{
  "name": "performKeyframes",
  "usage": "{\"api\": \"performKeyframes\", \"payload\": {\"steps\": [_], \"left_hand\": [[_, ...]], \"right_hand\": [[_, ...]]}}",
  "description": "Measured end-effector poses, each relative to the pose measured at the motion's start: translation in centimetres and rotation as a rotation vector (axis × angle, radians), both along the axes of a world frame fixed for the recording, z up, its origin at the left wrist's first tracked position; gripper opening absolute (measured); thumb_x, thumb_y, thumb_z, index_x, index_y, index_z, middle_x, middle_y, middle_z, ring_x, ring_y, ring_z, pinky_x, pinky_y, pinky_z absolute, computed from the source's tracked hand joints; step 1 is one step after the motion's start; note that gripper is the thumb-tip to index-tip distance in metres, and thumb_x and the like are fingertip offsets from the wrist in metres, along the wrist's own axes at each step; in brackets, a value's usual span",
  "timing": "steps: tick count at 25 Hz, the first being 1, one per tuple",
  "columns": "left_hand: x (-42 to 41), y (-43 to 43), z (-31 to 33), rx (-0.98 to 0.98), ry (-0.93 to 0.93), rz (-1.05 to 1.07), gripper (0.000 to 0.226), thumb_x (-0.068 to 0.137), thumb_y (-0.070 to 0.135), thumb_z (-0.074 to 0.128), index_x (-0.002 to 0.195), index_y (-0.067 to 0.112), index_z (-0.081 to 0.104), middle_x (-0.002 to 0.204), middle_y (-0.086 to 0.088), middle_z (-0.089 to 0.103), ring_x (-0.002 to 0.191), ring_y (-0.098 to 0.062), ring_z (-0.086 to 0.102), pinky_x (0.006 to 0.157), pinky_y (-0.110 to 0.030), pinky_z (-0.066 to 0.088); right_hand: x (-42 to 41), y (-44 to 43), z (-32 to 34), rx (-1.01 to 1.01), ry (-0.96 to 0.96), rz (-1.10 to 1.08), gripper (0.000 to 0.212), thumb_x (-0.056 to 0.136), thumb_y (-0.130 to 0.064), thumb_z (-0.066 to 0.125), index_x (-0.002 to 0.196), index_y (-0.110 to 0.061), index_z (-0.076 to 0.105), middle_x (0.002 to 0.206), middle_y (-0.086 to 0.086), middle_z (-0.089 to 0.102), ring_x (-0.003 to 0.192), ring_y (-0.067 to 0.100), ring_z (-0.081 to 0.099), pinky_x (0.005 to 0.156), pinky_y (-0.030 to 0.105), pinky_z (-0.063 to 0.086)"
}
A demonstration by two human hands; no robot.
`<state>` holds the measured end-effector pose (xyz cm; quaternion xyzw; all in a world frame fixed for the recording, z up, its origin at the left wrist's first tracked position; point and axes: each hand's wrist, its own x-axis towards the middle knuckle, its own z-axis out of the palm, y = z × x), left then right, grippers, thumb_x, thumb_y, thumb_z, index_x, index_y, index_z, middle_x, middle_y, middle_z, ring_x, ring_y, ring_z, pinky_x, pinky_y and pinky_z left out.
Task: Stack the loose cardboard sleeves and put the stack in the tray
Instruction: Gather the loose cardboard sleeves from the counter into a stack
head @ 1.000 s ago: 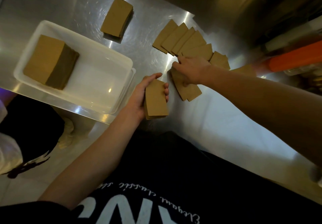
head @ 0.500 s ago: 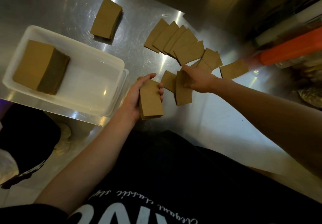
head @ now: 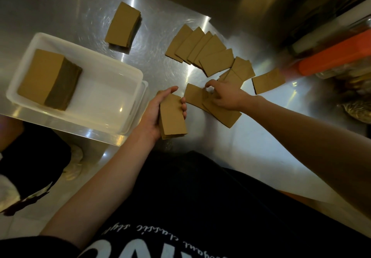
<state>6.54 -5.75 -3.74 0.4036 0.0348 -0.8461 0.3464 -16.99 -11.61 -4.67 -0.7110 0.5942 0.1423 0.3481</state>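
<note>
My left hand (head: pixel 155 115) grips a small stack of brown cardboard sleeves (head: pixel 172 117) just right of the white plastic tray (head: pixel 112 89). Inside the tray, at its left end, sits a thick stack of sleeves (head: pixel 46 79). My right hand (head: pixel 224 97) presses its fingertips on two loose sleeves (head: pixel 218 111) lying on the steel table, close to the held stack. Several more loose sleeves (head: pixel 202 51) fan out behind my right hand, and a single sleeve (head: pixel 268 81) lies to its right. Another stack (head: pixel 122 27) rests behind the tray.
The steel table (head: pixel 230 149) ends at a near edge under the tray. An orange object (head: pixel 337 55) and blurred items lie at the far right. A person's dark clothing and shoe show below the table at left.
My right hand has dragged two loose sleeves toward the stack held in my left hand. The left hand has stayed beside the tray with its stack.
</note>
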Motion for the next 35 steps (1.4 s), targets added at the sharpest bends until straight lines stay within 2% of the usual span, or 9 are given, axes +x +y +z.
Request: {"api": "performKeyframes", "payload": {"steps": [4, 8, 14, 17, 19, 25, 28, 32, 35], "left_hand": [[0.1, 0.0, 0.0, 0.009, 0.013, 0.009, 0.027, 0.093, 0.032, 0.061, 0.117, 0.019, 0.061, 0.093, -0.013, 0.065, 0.076, -0.021, 0.064, 0.069, -0.034, 0.055], [0.2, -0.1, -0.1, 0.001, 0.001, 0.001, 0.031, 0.092, 0.033, 0.063, 0.120, 0.020, 0.059, 0.094, -0.013, 0.066, 0.077, -0.022, 0.064, 0.070, -0.035, 0.054], [0.3, -0.2, -0.3, -0.003, 0.004, 0.000, 0.031, 0.092, 0.033, 0.062, 0.120, 0.020, 0.060, 0.094, -0.013, 0.066, 0.077, -0.022, 0.065, 0.070, -0.035, 0.055], [0.3, -0.2, -0.4, -0.011, 0.012, 0.005, 0.030, 0.092, 0.033, 0.063, 0.120, 0.020, 0.060, 0.094, -0.013, 0.067, 0.078, -0.022, 0.065, 0.071, -0.035, 0.054], [0.3, -0.3, -0.4, -0.011, 0.013, 0.007, 0.029, 0.092, 0.032, 0.063, 0.118, 0.020, 0.060, 0.094, -0.014, 0.066, 0.078, -0.022, 0.064, 0.070, -0.035, 0.055], [0.6, -0.1, -0.5, 0.012, 0.024, 0.027, 0.030, 0.087, 0.032, 0.067, 0.114, 0.021, 0.061, 0.094, -0.013, 0.065, 0.078, -0.022, 0.063, 0.069, -0.035, 0.054], [0.8, 0.0, -0.4, -0.004, -0.002, 0.041, 0.032, 0.087, 0.032, 0.067, 0.116, 0.020, 0.060, 0.093, -0.013, 0.065, 0.077, -0.022, 0.063, 0.068, -0.035, 0.055], [1.1, 0.4, -0.3, 0.001, -0.017, 0.056, 0.035, 0.087, 0.034, 0.068, 0.118, 0.020, 0.060, 0.095, -0.013, 0.065, 0.077, -0.022, 0.064, 0.069, -0.035, 0.056], [1.1, 0.6, 0.2, 0.018, -0.019, 0.067, 0.027, 0.085, 0.034, 0.069, 0.108, 0.018, 0.070, 0.093, -0.013, 0.066, 0.076, -0.021, 0.064, 0.071, -0.035, 0.054]], "right_hand": [[1.9, 0.4, -0.8, -0.097, 0.101, -0.059, 0.066, 0.077, -0.052, 0.072, 0.130, -0.022, 0.045, 0.118, 0.007, 0.053, 0.095, 0.020, 0.054, 0.081, 0.037, 0.054], [3.1, 0.4, -1.3, -0.082, 0.166, -0.131, 0.071, 0.074, -0.050, 0.075, 0.128, -0.015, 0.044, 0.120, 0.009, 0.052, 0.098, 0.023, 0.055, 0.078, 0.035, 0.054], [3.3, 0.3, 2.1, -0.162, 0.014, -0.165, 0.023, 0.089, -0.028, 0.064, 0.109, -0.018, 0.058, 0.103, 0.004, 0.064, 0.089, 0.020, 0.059, 0.080, 0.036, 0.055], [3.9, 1.5, 3.4, -0.386, 0.082, 0.097, 0.011, 0.094, -0.022, 0.056, 0.103, -0.016, 0.059, 0.095, 0.006, 0.064, 0.081, 0.021, 0.058, 0.074, 0.035, 0.054], [4.0, 2.3, 3.2, -0.324, 0.094, 0.226, 0.015, 0.094, -0.022, 0.058, 0.107, -0.014, 0.060, 0.098, 0.007, 0.065, 0.084, 0.021, 0.059, 0.076, 0.032, 0.052], [2.7, 0.8, 3.3, 0.044, -0.036, 0.107, 0.051, 0.075, -0.040, 0.078, 0.119, -0.025, 0.057, 0.112, -0.003, 0.057, 0.099, 0.014, 0.052, 0.079, 0.026, 0.042], [2.1, -0.3, 3.6, 0.205, -0.050, 0.152, 0.050, 0.073, -0.039, 0.080, 0.116, -0.024, 0.058, 0.108, -0.002, 0.058, 0.093, 0.015, 0.056, 0.074, 0.024, 0.044], [2.7, -2.2, 4.4, 0.153, -0.036, 0.341, 0.042, 0.075, -0.038, 0.079, 0.111, -0.024, 0.062, 0.102, -0.003, 0.056, 0.092, 0.016, 0.054, 0.077, 0.027, 0.048], [5.1, -3.2, 4.9, 0.170, 0.054, 0.593, 0.037, 0.079, -0.030, 0.077, 0.112, -0.019, 0.064, 0.100, -0.005, 0.052, 0.093, 0.014, 0.050, 0.080, 0.028, 0.046]]}}
